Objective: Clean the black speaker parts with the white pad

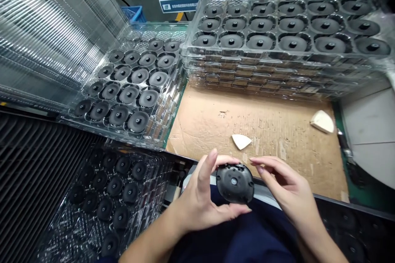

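Part [234, 191]: black, rounded, held over the person's lap at the near edge of the cardboard [212, 119].
Left hand [197, 203]: clamped on the part, thumb along lower edge, fingertips at upper edge, one finger raised.
Right hand [290, 187]: just beside the part, fingers bent, tips slightly apart, nothing seen between them.
Wedges: pale; near wedge [241, 141] just beyond the hands, far wedge [322, 121] by the cardboard's right edge.
Trays: clear; rear stack [247, 72], left stack [160, 125], both bearing black parts.
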The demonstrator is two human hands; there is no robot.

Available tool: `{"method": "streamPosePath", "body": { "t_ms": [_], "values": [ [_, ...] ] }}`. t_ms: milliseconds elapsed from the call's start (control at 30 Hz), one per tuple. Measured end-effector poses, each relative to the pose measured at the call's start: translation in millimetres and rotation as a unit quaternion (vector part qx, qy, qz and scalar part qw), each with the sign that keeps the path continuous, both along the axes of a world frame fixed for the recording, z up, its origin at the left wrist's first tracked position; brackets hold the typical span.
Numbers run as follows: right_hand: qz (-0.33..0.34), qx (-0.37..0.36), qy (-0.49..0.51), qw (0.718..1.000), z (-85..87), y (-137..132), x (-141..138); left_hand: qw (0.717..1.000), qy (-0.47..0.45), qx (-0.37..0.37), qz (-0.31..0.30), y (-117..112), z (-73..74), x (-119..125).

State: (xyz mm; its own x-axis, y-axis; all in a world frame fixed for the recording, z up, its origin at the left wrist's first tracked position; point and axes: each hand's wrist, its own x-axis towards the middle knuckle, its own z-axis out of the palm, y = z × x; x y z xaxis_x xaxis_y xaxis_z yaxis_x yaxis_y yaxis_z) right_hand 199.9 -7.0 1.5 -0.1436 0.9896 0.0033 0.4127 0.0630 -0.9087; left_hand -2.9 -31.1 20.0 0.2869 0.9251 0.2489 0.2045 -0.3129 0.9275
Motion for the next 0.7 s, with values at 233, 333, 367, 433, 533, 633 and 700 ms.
{"method": "streamPosePath", "body": {
  "t_ms": [233, 333, 367, 433, 533, 633, 700],
  "values": [
    [0.094, -0.111, 0.148, 0.978, 45.8, -10, -3, 0.997, -0.057, -0.047, 0.002, -4, 2.0, 4],
    [0.170, -0.204, 0.200, 0.943, 53.9, -6, -4, 0.993, -0.076, -0.085, -0.016, -8, 2.6, 5],
    [0.183, -0.231, 0.223, 0.929, 55.0, -5, -4, 0.991, -0.081, -0.102, -0.026, -9, 2.8, 5],
    [0.200, -0.275, 0.266, 0.902, 56.1, -5, -2, 0.985, -0.095, -0.137, -0.050, -12, 4.1, 7],
    [0.214, -0.319, 0.316, 0.868, 57.8, -6, 1, 0.973, -0.113, -0.185, -0.079, -15, 9.3, 11],
    [0.228, -0.322, 0.332, 0.857, 59.8, -12, 6, 0.963, -0.107, -0.228, -0.100, -17, 16.3, 15],
    [0.222, -0.316, 0.336, 0.859, 60.0, -17, 8, 0.961, -0.100, -0.231, -0.112, -19, 19.5, 16]
  ]
}}
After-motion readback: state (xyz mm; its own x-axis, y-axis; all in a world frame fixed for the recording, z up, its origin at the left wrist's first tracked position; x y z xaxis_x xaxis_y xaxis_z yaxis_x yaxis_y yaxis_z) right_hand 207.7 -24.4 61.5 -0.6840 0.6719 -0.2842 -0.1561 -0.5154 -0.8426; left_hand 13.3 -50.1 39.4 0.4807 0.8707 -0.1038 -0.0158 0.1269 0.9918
